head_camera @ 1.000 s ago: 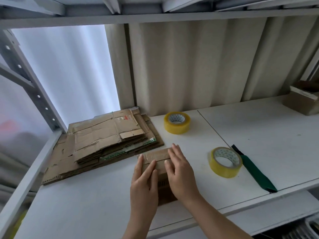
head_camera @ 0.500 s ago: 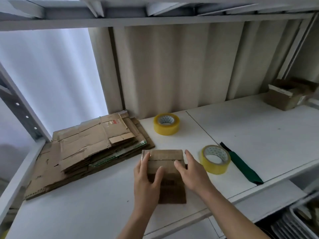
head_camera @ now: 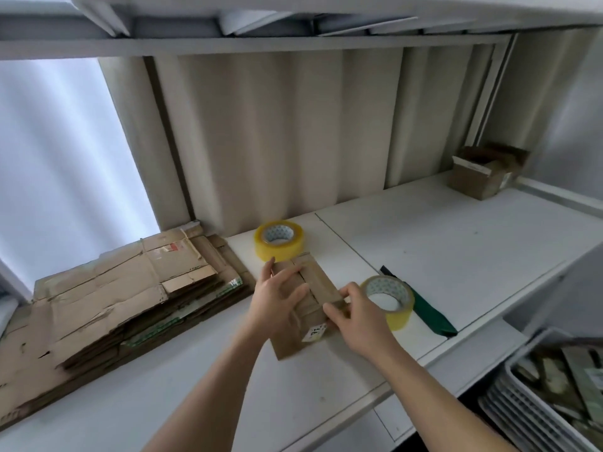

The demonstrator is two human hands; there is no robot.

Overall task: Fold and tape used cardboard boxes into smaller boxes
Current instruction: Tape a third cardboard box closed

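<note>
A small folded cardboard box (head_camera: 315, 282) lies on the white shelf (head_camera: 440, 252), turned at an angle with a white label near its near end. My left hand (head_camera: 277, 300) grips its left side with the thumb over the top. Its near right corner is pinched by my right hand (head_camera: 354, 316). A stack of flattened cardboard boxes (head_camera: 107, 298) lies at the left. One yellow tape roll (head_camera: 279, 239) sits behind the box, and a second yellow tape roll (head_camera: 390, 300) sits just right of my right hand.
A dark green cutter (head_camera: 421, 306) lies right of the near tape roll. An open cardboard box (head_camera: 479, 176) stands at the far right back corner. A white basket (head_camera: 554, 393) with flat pieces is below right. A shelf beam runs overhead.
My hands went from pressing flat on the box to gripping its sides, and the box has turned so its far end points up and to the right. The view shifted left.
</note>
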